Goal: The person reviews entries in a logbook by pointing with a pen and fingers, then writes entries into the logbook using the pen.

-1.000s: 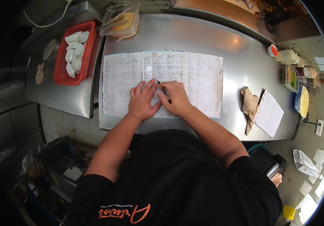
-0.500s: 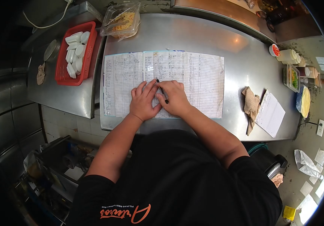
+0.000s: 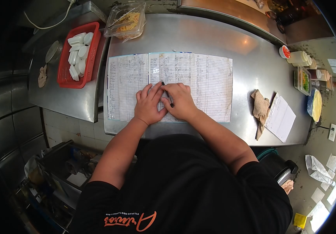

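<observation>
An open ledger book (image 3: pixel 214 84) with lined pages and handwritten columns lies flat on the steel table. My left hand (image 3: pixel 150 104) rests on its pages, palm down, with the fingers apart. Just to the right, my right hand (image 3: pixel 179 101) is closed on a black pen (image 3: pixel 171 100), whose upper end points toward my body. The pen's other end is by my left fingertips, over the page.
The steel table (image 3: pixel 199 31) bears a clear food container (image 3: pixel 127 23) at the back left. A red basket (image 3: pixel 93 50) of white containers stands left. To the right are a brown cloth (image 3: pixel 260 107), a paper pad (image 3: pixel 281 119), a green-filled tub (image 3: pixel 303 82) and bottles (image 3: pixel 298 57).
The pen has tilted slightly in my right hand. Since the first frame, the whole view has shifted a little; my left hand keeps its place on the book.
</observation>
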